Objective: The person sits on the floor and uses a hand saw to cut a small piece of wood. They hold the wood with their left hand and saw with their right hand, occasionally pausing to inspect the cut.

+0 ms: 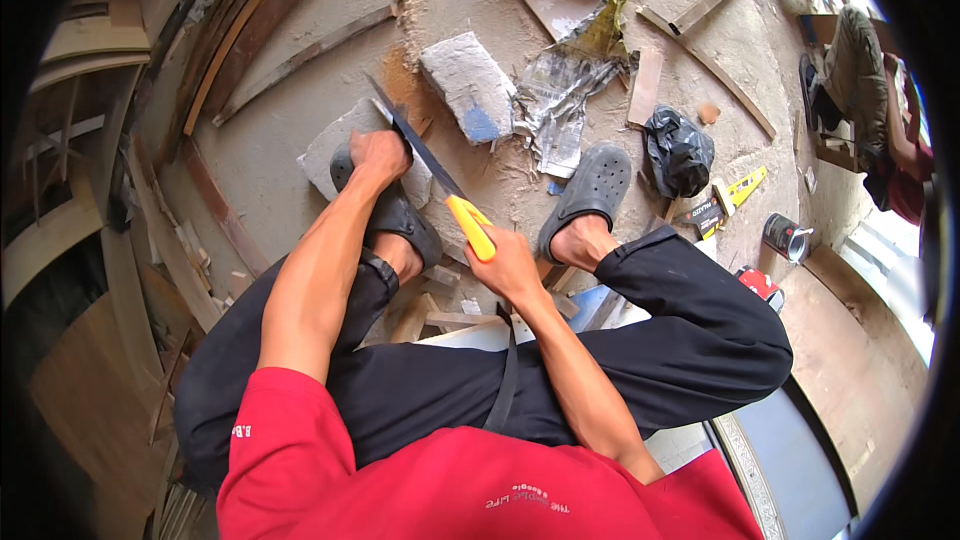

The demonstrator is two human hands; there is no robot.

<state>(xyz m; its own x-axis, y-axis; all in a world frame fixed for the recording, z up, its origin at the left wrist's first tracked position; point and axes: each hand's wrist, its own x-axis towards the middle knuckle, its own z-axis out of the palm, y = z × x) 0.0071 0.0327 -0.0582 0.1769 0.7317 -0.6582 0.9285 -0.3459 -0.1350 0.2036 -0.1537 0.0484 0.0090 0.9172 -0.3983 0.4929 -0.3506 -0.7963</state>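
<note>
My right hand (507, 265) is wrapped round the yellow handle of a handsaw (428, 159). The dark blade slants away to the far left, and its tip lies past my other hand. My left hand (381, 156) is closed, right beside the blade and above my left clog (405, 227). A thin pale edge shows at its far side; what the fingers hold is hidden. Under that hand and foot is a rough grey block (322, 162). Orange-brown sawdust (402, 80) is spread on the ground near the blade's tip.
A second pale block (468, 87) lies just beyond the saw. Crumpled silvery sheeting (566, 100), a black plastic bag (678, 152), a can (786, 238) and another yellow-handled saw (743, 188) lie to the right. Wood strips (305, 62) border the left. Another person (868, 110) sits far right.
</note>
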